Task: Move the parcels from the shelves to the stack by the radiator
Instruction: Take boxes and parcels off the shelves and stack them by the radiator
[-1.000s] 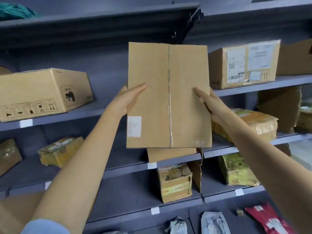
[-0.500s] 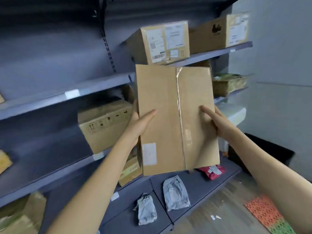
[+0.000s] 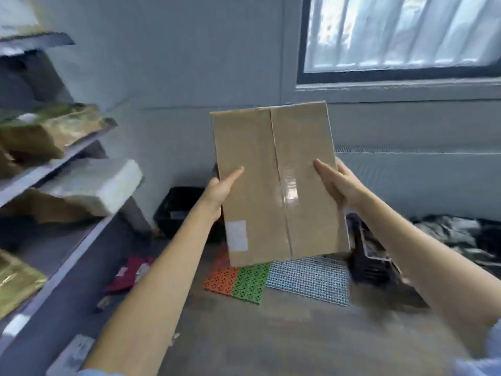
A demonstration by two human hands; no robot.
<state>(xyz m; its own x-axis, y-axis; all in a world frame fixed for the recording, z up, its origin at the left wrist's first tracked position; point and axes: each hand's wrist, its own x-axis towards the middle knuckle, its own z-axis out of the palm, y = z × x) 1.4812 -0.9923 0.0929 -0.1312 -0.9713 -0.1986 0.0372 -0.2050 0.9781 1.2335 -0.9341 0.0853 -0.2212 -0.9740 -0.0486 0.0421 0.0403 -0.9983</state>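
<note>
The carry step is in hand: the left hand [image 3: 219, 189] and right hand [image 3: 334, 183] clasp the flat brown taped cardboard parcel [image 3: 279, 183] by its side edges, thumbs across its face, held upright in mid-air. It hangs clear of the grey metal shelves [image 3: 58, 158], facing the long grey radiator [image 3: 417, 169] under the window. Next, I judge, it must be lowered and laid flat by that radiator, though no stack is plainly visible.

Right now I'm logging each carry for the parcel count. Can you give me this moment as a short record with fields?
item: cardboard box, taped seam facing the camera, white label at lower left
left hand: left hand grips the box's left edge
right hand: right hand grips the box's right edge
support: held in the air, resting on nothing
shelves: shelves at left, holding parcels
below: patterned mats on the floor
</note>
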